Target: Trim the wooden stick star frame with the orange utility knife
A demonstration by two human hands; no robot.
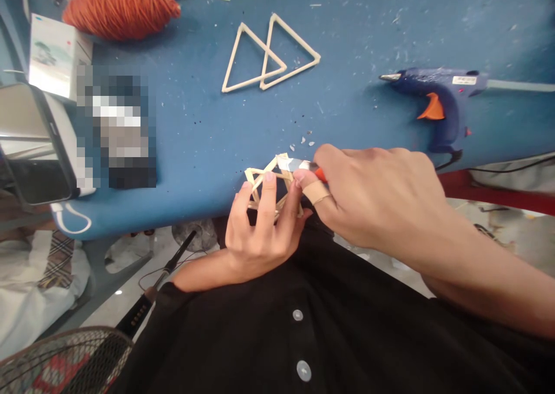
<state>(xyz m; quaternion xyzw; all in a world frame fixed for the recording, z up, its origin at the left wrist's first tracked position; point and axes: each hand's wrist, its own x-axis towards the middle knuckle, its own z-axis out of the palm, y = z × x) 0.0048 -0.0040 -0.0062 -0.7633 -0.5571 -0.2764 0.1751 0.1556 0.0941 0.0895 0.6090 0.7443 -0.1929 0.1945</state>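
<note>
A: We see the big blue table (203, 134) first. Its near edge runs right by our tummy, and there is lots of bare blue room in the middle.

B: A blurry patch (116, 131) hides something on the left, and the phone (34, 145) is cut off at the side.

A: The orange yarn (121, 11) sits at the far edge. The blue glue gun (437, 99) lies on the right, well apart from our hands.

B: Two stick triangles (269, 56) lie flat, overlapping.

A: Our right hand (381, 194) is closed around a little knife (299, 166). We only see its blade and a bit of orange.

B: Our left hand (260, 226) pinches the stick frame (269, 189) at the table's near edge. Our fingers hide part of it.
</note>
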